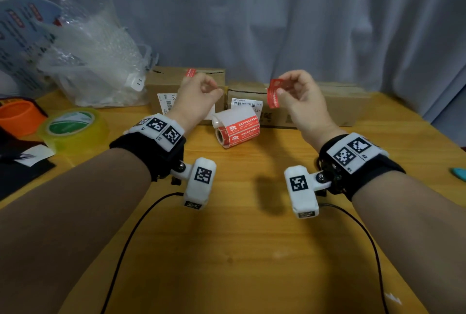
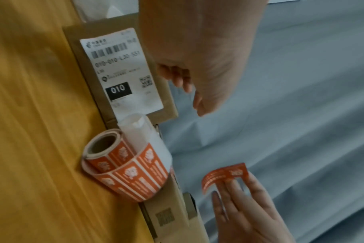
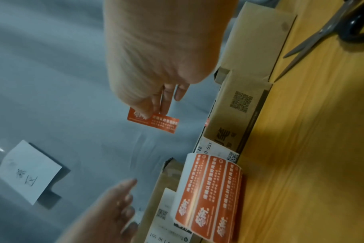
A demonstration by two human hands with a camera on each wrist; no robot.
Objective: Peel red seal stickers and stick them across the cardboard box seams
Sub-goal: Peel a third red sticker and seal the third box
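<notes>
Now our right hand (image 1: 300,96) pinches a peeled red sticker (image 1: 273,93) by one end, up in the air above the right cardboard box (image 1: 348,106), while our left hand (image 1: 199,98) hovers beside it with fingers loosely curled and nothing in them. The sticker roll (image 1: 237,130) lies on the desk (image 1: 239,250) just in front of both boxes; the left cardboard box (image 1: 166,81) already carries a red seal (image 1: 191,72) on its top. From here, we judge the free end could curl and stick to our fingers or to itself, since only one end is held. Laid down one-handed, it may also go on crooked or miss the seam, which we cannot see clearly.
</notes>
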